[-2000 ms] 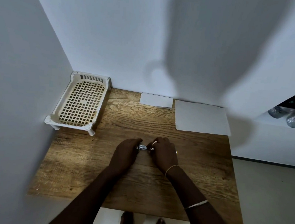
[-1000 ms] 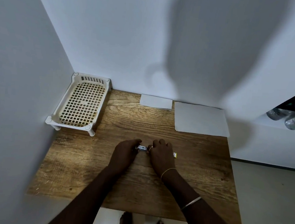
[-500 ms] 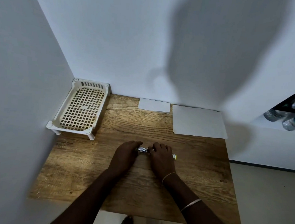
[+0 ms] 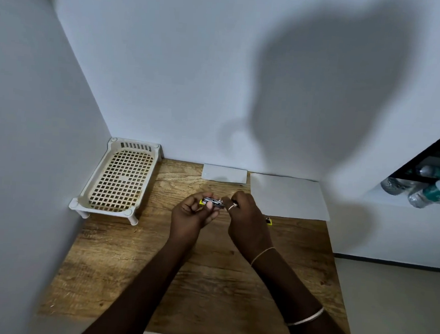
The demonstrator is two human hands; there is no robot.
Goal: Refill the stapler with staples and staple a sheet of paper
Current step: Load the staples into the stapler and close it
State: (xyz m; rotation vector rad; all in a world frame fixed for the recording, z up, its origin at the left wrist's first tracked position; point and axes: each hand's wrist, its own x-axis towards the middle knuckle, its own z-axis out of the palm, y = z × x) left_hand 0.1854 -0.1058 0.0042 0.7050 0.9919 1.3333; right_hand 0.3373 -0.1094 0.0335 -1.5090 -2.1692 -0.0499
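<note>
Cream lattice tray (image 4: 119, 178) at table's (image 4: 132, 260) far-left corner; bottles (image 4: 427, 191) right.

Stapler (image 4: 213, 202): small, silver metal, yellow end, lying level; sheet of paper (image 4: 289, 196): white, flat, table's far-right corner

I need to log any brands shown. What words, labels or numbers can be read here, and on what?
None can be read.
Bottles: green labels, too blurred to read.
Stapler: no legible marking.
Large paper and small paper: blank as far as shown.
</note>
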